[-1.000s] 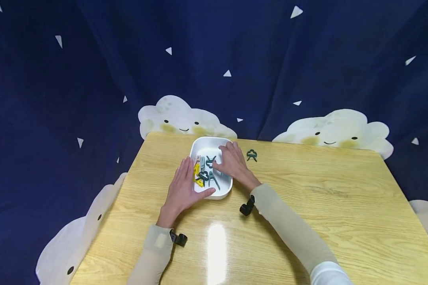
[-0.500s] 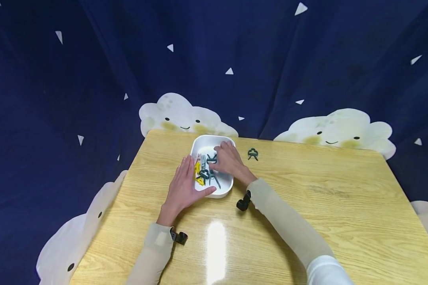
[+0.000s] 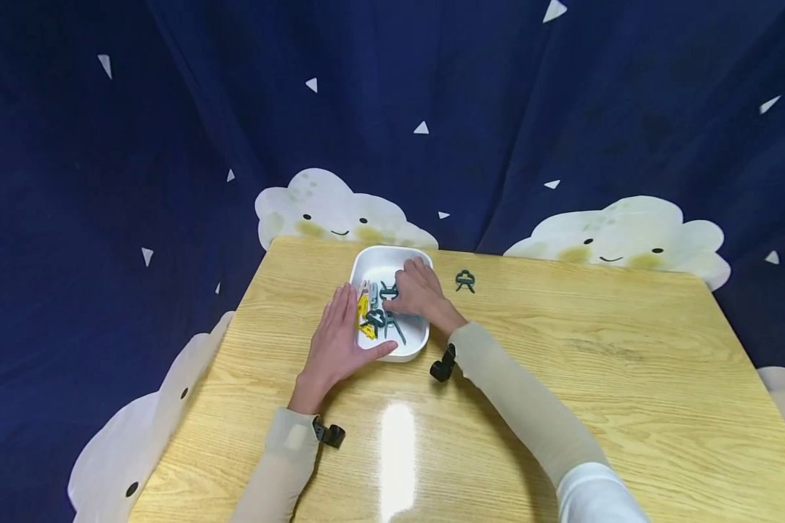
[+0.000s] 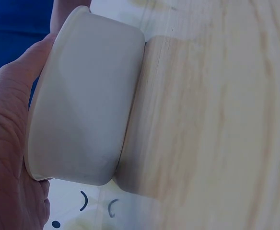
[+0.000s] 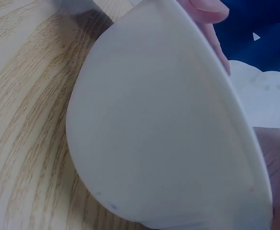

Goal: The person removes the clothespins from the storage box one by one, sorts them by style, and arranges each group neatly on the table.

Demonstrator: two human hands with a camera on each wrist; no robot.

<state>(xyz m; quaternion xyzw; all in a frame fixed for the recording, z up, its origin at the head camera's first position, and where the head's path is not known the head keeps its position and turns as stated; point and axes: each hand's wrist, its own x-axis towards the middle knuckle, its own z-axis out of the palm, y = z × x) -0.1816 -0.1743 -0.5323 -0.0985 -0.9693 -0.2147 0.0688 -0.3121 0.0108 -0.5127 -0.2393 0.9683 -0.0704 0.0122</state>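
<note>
A white plastic tray stands near the table's far edge. Several small plastic clips lie in it, among them yellow clips, a pale blue-grey clip and dark green clips. My left hand rests along the tray's left side with straight fingers, its thumb across the near rim. Over the right rim reaches my right hand, fingers bent, thumb and forefinger about a dark green clip. Its fingertips are partly hidden, so a firm hold is unclear. The left wrist view shows the tray's outer wall beside that palm.
Another dark green clip lies on the wooden table, to the right of the tray. Behind the table hangs a dark blue curtain with clouds and white triangles. Each wrist carries a small black camera.
My right hand has moved left and slightly down within the tray, onto the dark green clip. The left hand stays at the tray's side. The head view has shifted slightly.
</note>
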